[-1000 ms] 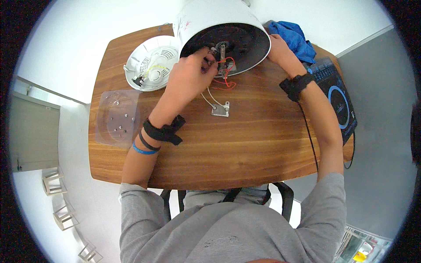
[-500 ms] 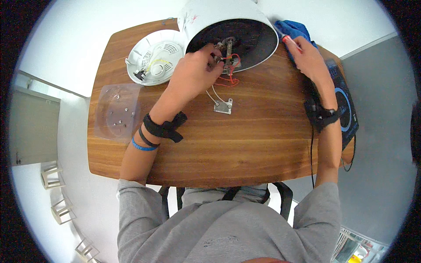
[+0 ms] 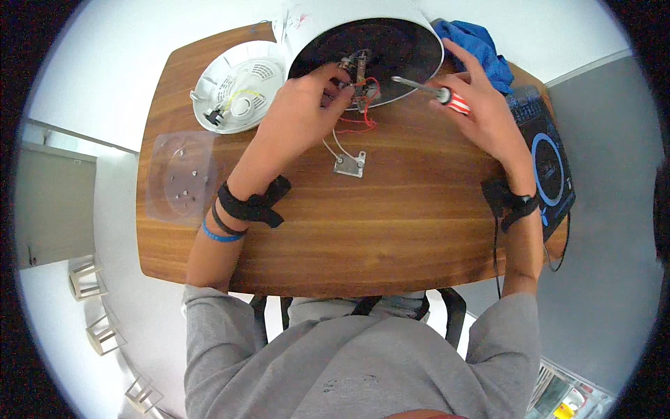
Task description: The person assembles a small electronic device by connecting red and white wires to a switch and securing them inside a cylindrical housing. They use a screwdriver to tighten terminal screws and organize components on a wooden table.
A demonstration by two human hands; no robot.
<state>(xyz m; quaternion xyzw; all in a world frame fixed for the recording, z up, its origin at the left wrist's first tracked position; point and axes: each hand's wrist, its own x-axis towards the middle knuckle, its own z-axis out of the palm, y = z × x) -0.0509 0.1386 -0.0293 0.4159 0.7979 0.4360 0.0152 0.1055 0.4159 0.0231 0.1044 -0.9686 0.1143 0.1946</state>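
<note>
A white round appliance (image 3: pixel 335 21) lies on its side at the far edge of the wooden table (image 3: pixel 391 230), its dark open underside facing me. My left hand (image 3: pixel 303 112) pinches a small circuit part with red wires (image 3: pixel 359 73) inside that opening. My right hand (image 3: pixel 481 112) grips a screwdriver (image 3: pixel 433 89) with a red-and-white handle, its metal shaft pointing left toward the opening. A small metal plate (image 3: pixel 349 165) on white wires lies on the table just below the appliance.
A white round base cover (image 3: pixel 237 94) lies at the far left. A clear plastic lid (image 3: pixel 183 176) holds several screws. A blue cloth (image 3: pixel 481 38) sits behind my right hand. A black device with a blue ring (image 3: pixel 551 167) rests at the table's right edge.
My right hand left the appliance's right side, swung out toward the blue cloth, and now holds a screwdriver near the opening. My left hand stayed on the circuit part.
</note>
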